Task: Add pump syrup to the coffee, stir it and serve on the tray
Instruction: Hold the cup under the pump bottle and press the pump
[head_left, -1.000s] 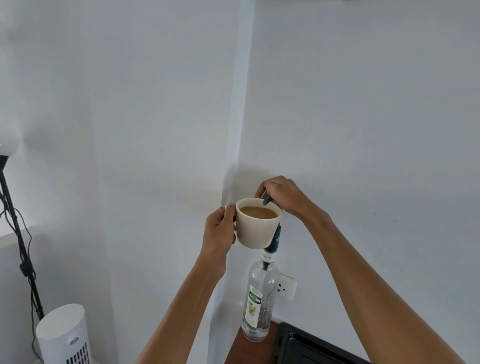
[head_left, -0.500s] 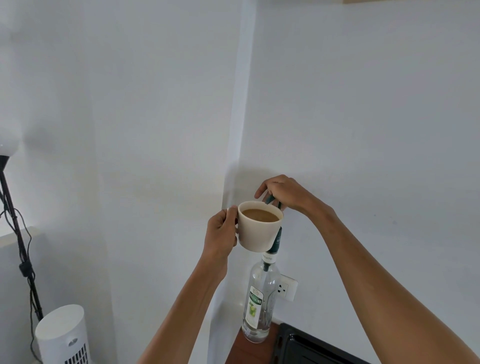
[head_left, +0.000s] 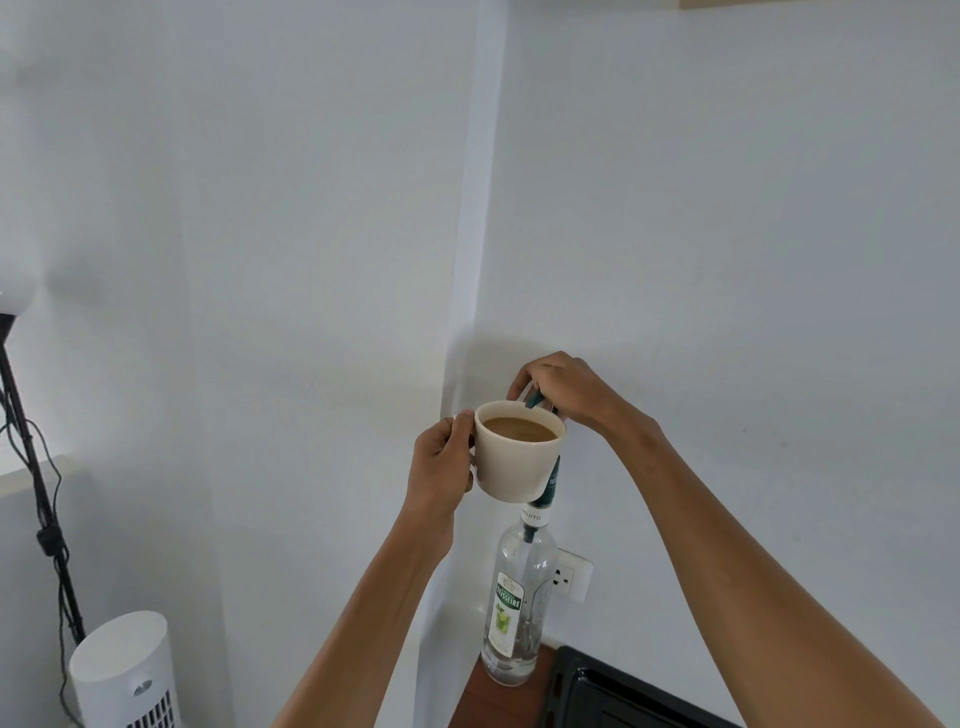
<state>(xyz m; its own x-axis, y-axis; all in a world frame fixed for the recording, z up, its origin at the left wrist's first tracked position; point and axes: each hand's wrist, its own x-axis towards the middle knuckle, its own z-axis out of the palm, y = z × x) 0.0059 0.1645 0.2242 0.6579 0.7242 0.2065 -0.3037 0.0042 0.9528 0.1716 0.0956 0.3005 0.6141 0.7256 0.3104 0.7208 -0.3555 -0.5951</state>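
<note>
My left hand (head_left: 441, 462) holds a cream mug (head_left: 514, 462) of light brown coffee by its handle, raised in the air under the pump spout. The clear glass syrup bottle (head_left: 511, 613) with a green-and-white label stands on the wooden counter below, its green pump neck rising behind the mug. My right hand (head_left: 563, 392) rests on top of the green pump head (head_left: 535, 399), fingers curled over it. The spout tip sits just above the mug's far rim. A black tray (head_left: 597, 696) lies at the bottom right, next to the bottle.
A white wall corner fills most of the view. A wall socket (head_left: 571, 574) sits behind the bottle. At the left stand a white tower fan (head_left: 124, 675) and a black lamp stand (head_left: 36, 493) with a cable. The brown counter (head_left: 483, 701) shows beside the tray.
The pump head and my right hand have risen slightly from the pressed-down position of one second ago. The mug stays under the spout in my left hand.
</note>
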